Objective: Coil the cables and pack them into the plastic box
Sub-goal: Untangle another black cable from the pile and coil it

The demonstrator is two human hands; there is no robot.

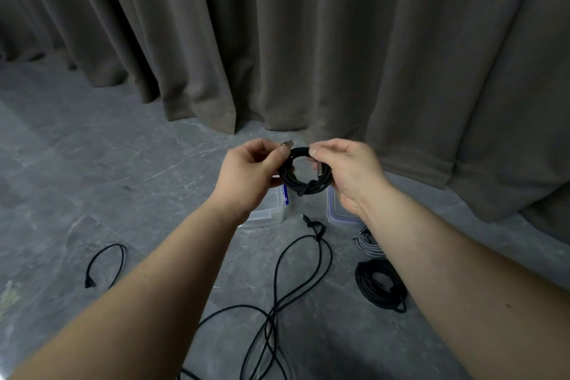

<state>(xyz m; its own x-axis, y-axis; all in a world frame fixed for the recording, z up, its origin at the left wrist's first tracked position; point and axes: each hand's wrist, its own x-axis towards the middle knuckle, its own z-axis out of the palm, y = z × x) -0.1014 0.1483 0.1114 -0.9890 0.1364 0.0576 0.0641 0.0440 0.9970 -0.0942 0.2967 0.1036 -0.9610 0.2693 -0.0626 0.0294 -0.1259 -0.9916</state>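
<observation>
I hold a small coiled black cable (pixel 300 185) in the air with both hands. My left hand (pixel 246 176) pinches its left side, where a metal plug end sticks up by the thumb. My right hand (pixel 348 173) grips the right side, with a silver connector against the fingers. Below the hands, on the floor, stands the clear plastic box (pixel 271 210), partly hidden by my left wrist. Its lid (pixel 336 213) with a blue seal lies to the right. A long loose black cable (pixel 277 287) sprawls on the floor in front of me.
A short black cable (pixel 106 265) lies on the left. A coiled grey cable (pixel 368 244) and a coiled black cable (pixel 377 284) lie on the right by my forearm. Dark curtains (pixel 308 40) hang to the grey stone floor behind.
</observation>
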